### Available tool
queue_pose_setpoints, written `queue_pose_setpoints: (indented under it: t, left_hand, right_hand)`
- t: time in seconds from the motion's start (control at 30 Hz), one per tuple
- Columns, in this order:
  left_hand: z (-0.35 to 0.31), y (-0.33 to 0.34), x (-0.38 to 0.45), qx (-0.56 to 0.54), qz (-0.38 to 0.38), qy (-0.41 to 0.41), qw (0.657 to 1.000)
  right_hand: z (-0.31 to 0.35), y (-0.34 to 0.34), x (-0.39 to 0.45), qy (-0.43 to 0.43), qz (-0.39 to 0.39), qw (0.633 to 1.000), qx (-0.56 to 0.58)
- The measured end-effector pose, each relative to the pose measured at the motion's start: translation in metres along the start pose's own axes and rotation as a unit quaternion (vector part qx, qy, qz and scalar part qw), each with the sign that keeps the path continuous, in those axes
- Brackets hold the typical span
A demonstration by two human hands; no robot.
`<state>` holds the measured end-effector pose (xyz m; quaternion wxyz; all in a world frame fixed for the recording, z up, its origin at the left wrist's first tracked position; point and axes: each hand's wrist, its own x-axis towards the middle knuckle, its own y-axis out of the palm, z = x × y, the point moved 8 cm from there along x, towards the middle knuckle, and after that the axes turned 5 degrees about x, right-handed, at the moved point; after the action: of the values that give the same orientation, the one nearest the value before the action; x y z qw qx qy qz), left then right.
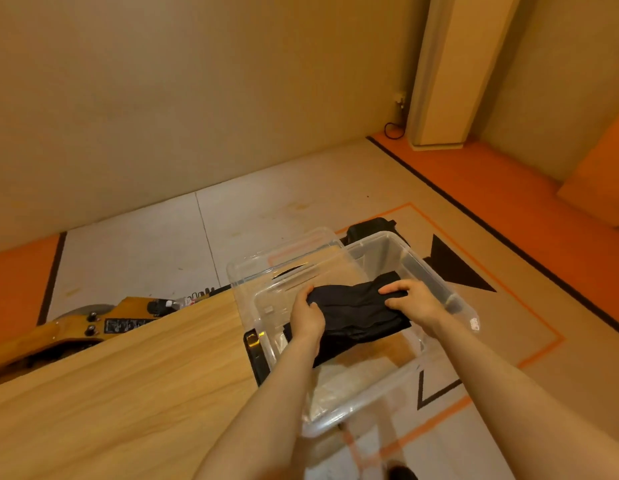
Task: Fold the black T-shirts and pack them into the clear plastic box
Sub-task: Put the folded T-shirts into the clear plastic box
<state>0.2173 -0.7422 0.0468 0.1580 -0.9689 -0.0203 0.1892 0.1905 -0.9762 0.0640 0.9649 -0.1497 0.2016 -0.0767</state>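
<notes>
A folded black T-shirt [356,308] hangs inside the clear plastic box [436,277], held between both hands above the box floor. My left hand [306,315] grips its left end with fingers curled over the edge. My right hand [413,301] grips its right end, fingers curled into the cloth. The box stands at the right end of the wooden table [128,375], partly overhanging the edge. Its clear lid [266,265] lies beside it on the far left side.
A yellow machine with black knobs [93,323] stands past the table's far edge on the left. A black object [370,227] sits on the floor behind the box. Orange and black floor markings [457,268] lie to the right.
</notes>
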Motion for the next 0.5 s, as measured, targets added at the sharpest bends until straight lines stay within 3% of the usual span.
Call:
queue_pose_setpoints:
  t: [0.23,0.5]
  left_hand:
    - [0.033,0.007,-0.023,-0.012,-0.086,-0.079,0.993]
    - [0.062,0.012,-0.053,-0.027,-0.043,-0.158,0.986]
  right_hand:
    - [-0.018,0.017,0.024,-0.011,0.114,0.993,-0.036]
    - [-0.032,0.038,0.033,-0.024,0.225,0.968,-0.105]
